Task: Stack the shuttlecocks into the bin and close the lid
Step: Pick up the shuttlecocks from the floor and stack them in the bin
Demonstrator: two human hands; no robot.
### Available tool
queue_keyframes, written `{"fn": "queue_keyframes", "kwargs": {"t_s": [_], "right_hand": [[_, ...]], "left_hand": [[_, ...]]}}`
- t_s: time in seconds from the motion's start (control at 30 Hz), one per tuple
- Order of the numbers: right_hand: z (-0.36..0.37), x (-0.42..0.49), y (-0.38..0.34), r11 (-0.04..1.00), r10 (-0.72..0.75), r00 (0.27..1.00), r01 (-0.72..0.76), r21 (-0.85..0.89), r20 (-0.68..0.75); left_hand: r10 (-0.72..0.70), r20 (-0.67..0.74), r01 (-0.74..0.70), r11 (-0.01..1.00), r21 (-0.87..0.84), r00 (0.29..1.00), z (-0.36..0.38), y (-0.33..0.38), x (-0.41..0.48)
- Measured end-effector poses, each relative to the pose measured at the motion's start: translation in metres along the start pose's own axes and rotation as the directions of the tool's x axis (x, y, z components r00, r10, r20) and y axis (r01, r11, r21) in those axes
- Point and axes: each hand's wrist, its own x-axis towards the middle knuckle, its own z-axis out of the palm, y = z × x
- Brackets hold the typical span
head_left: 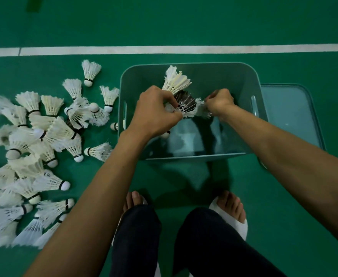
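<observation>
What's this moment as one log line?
left hand: grips white feather shuttlecock stack | right hand: pinches single shuttlecock | translucent teal plastic bin: open | matching lid: floor, beside bin

This is a badminton court. The floor (184, 21) is a smooth green sports surface that fills the whole view. A white painted line (184, 49) runs straight across it, with a small break near its left end. Dozens of white feather shuttlecocks (44, 136) lie in a loose heap on the floor at the left. A teal plastic bin (214, 76) stands directly on the floor on the near side of the line, and its clear lid (290, 112) lies flat beside its right wall. The person crouches over the bin in white sandals (242, 226), feet on the green floor.
</observation>
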Motion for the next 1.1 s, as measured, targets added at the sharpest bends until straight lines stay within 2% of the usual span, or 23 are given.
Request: {"fn": "queue_keyframes", "kwargs": {"t_s": [0.23, 0.33, 0.43, 0.47, 0.53, 0.6, 0.63, 0.7, 0.8, 0.83, 0.9, 1.0, 1.07, 1.1], "right_hand": [[0.004, -0.004, -0.002, 0.999, -0.006, 0.999, 0.005, 0.035, 0.036], [-0.011, -0.015, -0.005, 0.999, 0.011, 0.999, -0.009, 0.049, -0.038], [-0.029, -0.034, -0.011, 0.997, -0.06, 0.993, 0.065, 0.046, -0.104], [-0.035, -0.043, -0.013, 0.991, -0.095, 0.994, 0.1, 0.087, -0.058], [-0.047, -0.063, -0.018, 0.971, -0.155, 0.981, 0.129, 0.202, 0.12], [-0.054, -0.079, -0.018, 0.967, -0.2, 0.938, 0.143, 0.209, 0.282], [-0.056, -0.084, -0.016, 0.972, -0.22, 0.922, 0.179, 0.152, 0.319], [-0.056, -0.086, -0.013, 0.968, -0.244, 0.93, 0.251, 0.012, 0.273], [-0.062, -0.081, -0.011, 0.92, -0.306, 0.952, 0.294, -0.258, -0.009], [-0.066, -0.081, -0.013, 0.871, -0.36, 0.928, 0.296, -0.391, -0.1], [-0.07, -0.081, -0.02, 0.754, -0.431, 0.884, 0.243, -0.611, -0.181], [-0.056, -0.078, -0.026, 0.616, -0.415, 0.901, 0.179, -0.767, -0.122], [-0.042, -0.071, -0.023, 0.614, -0.374, 0.923, 0.172, -0.771, -0.092], [-0.036, -0.066, -0.021, 0.648, -0.35, 0.931, 0.163, -0.744, -0.1]], "left_hand": [[-0.019, 0.033, 0.02, 0.999, -0.043, 0.999, 0.006, -0.001, -0.006], [-0.019, 0.064, 0.023, 0.998, -0.061, 0.998, 0.008, 0.004, -0.012], [-0.04, 0.073, 0.048, 0.992, -0.116, 0.997, 0.007, 0.01, -0.015], [-0.048, 0.072, 0.057, 0.988, -0.14, 0.996, 0.007, 0.012, -0.015], [-0.051, 0.074, 0.064, 0.98, -0.186, 0.996, 0.009, 0.014, -0.015], [-0.054, 0.086, 0.074, 0.967, -0.245, 0.995, 0.011, 0.016, -0.017], [-0.055, 0.092, 0.079, 0.96, -0.269, 0.994, 0.012, 0.018, -0.018], [-0.06, 0.102, 0.086, 0.956, -0.282, 0.993, 0.013, 0.02, -0.021], [-0.096, 0.085, 0.113, 0.969, -0.222, 0.992, 0.016, 0.017, -0.024], [-0.12, 0.074, 0.132, 0.973, -0.188, 0.99, 0.016, 0.015, -0.024], [-0.185, 0.066, 0.192, 0.974, -0.123, 0.981, 0.014, 0.01, -0.021], [-0.309, 0.118, 0.317, 0.947, -0.058, 0.944, 0.015, 0.001, -0.016], [-0.357, 0.16, 0.367, 0.93, -0.033, 0.92, 0.017, -0.003, -0.014], [-0.371, 0.177, 0.38, 0.925, -0.021, 0.912, 0.018, -0.005, -0.014]]}}
